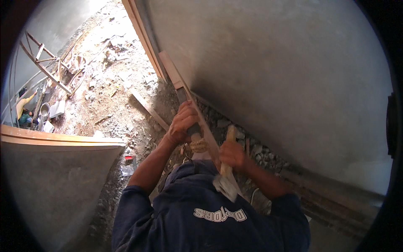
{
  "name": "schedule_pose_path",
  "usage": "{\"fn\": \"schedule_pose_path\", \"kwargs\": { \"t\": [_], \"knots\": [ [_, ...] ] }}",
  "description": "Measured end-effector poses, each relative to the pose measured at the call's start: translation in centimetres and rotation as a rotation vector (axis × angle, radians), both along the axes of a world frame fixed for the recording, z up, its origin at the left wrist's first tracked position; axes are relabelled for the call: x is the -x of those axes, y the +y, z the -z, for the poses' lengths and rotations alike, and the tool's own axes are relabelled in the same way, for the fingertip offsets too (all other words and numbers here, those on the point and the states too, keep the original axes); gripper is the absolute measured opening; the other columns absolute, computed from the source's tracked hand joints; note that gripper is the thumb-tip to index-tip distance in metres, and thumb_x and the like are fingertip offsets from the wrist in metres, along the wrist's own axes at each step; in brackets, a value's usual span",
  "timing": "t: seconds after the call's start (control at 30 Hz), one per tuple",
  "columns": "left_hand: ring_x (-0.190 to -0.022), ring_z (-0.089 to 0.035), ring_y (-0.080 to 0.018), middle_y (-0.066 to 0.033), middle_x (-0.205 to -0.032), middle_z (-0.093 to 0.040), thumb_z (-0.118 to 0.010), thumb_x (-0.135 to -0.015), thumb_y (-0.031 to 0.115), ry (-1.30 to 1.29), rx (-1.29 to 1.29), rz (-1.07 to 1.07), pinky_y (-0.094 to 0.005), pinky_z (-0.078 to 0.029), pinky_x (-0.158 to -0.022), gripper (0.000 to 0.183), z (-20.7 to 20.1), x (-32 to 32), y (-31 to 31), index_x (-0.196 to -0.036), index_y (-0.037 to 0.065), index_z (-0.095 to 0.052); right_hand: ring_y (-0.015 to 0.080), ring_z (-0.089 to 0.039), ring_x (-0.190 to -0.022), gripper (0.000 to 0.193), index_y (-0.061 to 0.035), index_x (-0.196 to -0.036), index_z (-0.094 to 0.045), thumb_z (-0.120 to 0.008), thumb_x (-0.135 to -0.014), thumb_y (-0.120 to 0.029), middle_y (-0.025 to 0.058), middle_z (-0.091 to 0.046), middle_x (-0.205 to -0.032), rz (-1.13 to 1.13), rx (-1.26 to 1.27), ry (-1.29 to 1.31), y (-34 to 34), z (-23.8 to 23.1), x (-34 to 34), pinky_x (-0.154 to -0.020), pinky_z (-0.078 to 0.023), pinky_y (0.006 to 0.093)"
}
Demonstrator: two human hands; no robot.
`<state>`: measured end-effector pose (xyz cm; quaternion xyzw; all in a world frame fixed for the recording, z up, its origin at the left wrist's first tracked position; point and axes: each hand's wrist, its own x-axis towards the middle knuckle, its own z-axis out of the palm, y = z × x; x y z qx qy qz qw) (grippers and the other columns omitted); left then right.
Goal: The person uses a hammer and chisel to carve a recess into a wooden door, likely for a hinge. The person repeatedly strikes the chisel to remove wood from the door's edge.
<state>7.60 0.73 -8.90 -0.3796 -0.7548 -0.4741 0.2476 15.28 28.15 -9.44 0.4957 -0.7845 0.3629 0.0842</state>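
Note:
A long wooden board slants from beside the door frame down toward my chest. My left hand is closed around what looks like a chisel, its flat dark blade lying along the board. Below that hand, a yellowish-brown lump rests against the board; its kind is unclear. On the board's right side, my right hand grips a wooden-handled tool. Its wide grey head, blurred, points down toward my shirt, so I cannot tell whether it is a hammer or a hatchet.
A grey plastered wall rises close on the right, with rubble along its foot. A wooden door frame and a lower wall flank debris-strewn ground. A loose plank, a wooden frame, a bucket and another person are beyond.

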Motion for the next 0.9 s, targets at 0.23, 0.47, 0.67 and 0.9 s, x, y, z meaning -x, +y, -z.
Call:
{"fn": "schedule_pose_path", "kwargs": {
  "t": [0.23,0.47,0.67,0.9],
  "knots": [
    [-0.091,-0.064,-0.0299,-0.01,-0.091,-0.059,-0.081,-0.073,0.011,0.015,-0.017,-0.02,-0.0598,-0.04,-0.111,0.028,0.0,0.3,0.1,-0.094,0.005,-0.063,0.0338,-0.069,-0.096,0.04,-0.0077,-0.1,-0.068,-0.087,-0.069,-0.026,0.0134,-0.07,-0.104,-0.014,0.079,0.009,0.1,-0.1,-0.2,-0.081,-0.055,0.0457],
    [-0.09,-0.064,-0.0308,-0.0097,-0.09,-0.059,-0.084,-0.071,0.011,0.014,-0.013,-0.023,-0.0585,-0.042,-0.11,0.031,-0.4,0.6,-0.4,-0.092,0.006,-0.062,0.0345,-0.065,-0.076,0.034,-0.0061,-0.089,-0.062,-0.085,-0.065,-0.015,0.0128,-0.064,-0.085,0.049,0.082,-0.085,-1.3,-1.8,-0.6,-0.064,-0.05,0.045],
    [-0.091,-0.068,-0.0291,-0.0128,-0.091,-0.065,-0.071,-0.09,0.025,-0.033,-0.051,-0.055,-0.0623,-0.04,-0.111,0.024,-1.4,0.5,-0.1,-0.088,0.002,-0.063,0.0346,-0.061,-0.07,0.03,-0.0063,-0.09,-0.063,-0.083,-0.071,-0.017,0.0114,-0.061,-0.082,0.149,-0.087,0.011,-2.0,-2.1,-0.4,-0.06,-0.047,0.0454],
    [-0.091,-0.067,-0.0305,-0.0121,-0.091,-0.063,-0.074,-0.083,0.017,-0.016,0.013,-0.052,-0.0608,-0.042,-0.11,0.019,-1.0,0.2,0.0,-0.09,0.004,-0.063,0.0376,-0.064,-0.085,0.042,-0.003,-0.094,-0.063,-0.088,-0.063,-0.018,0.0153,-0.064,-0.092,0.046,0.134,-0.051,-1.5,-1.3,-0.1,-0.073,-0.051,0.0467]
  ]
}}
